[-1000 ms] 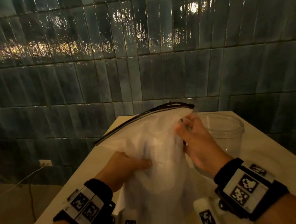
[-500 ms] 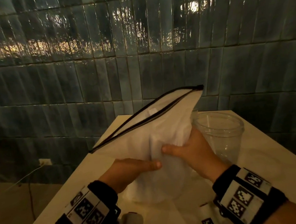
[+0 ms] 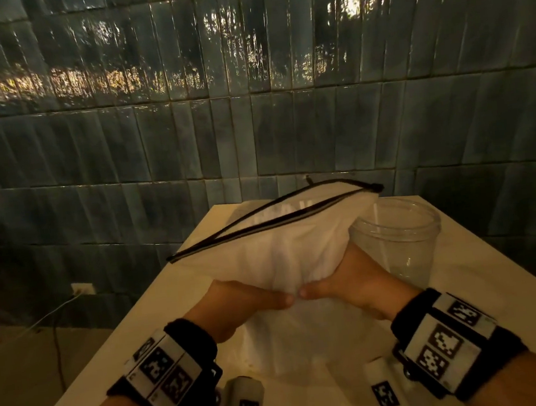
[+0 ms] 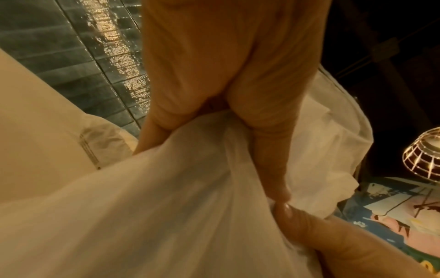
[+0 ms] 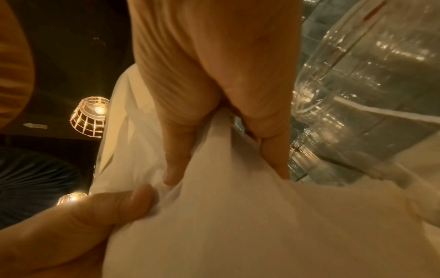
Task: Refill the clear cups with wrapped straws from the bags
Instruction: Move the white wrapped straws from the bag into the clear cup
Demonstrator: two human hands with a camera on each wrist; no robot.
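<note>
Around bag (image 3: 286, 260), left hand (image 3: 237, 300), right hand (image 3: 360, 279), thumbs touching.

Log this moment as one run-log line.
left hand: grips white zip-top straw bag | right hand: grips same bag | clear plastic cup: upright beside bag

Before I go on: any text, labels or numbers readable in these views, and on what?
None can be read.
White zip-top bag: faint grey lettering through its upper panel, too blurred to read.
Wrist bands: black-and-white square marker patterns, no words.
Clear plastic cup: no print in the head view; a red mark in the right wrist view, unreadable.
</note>
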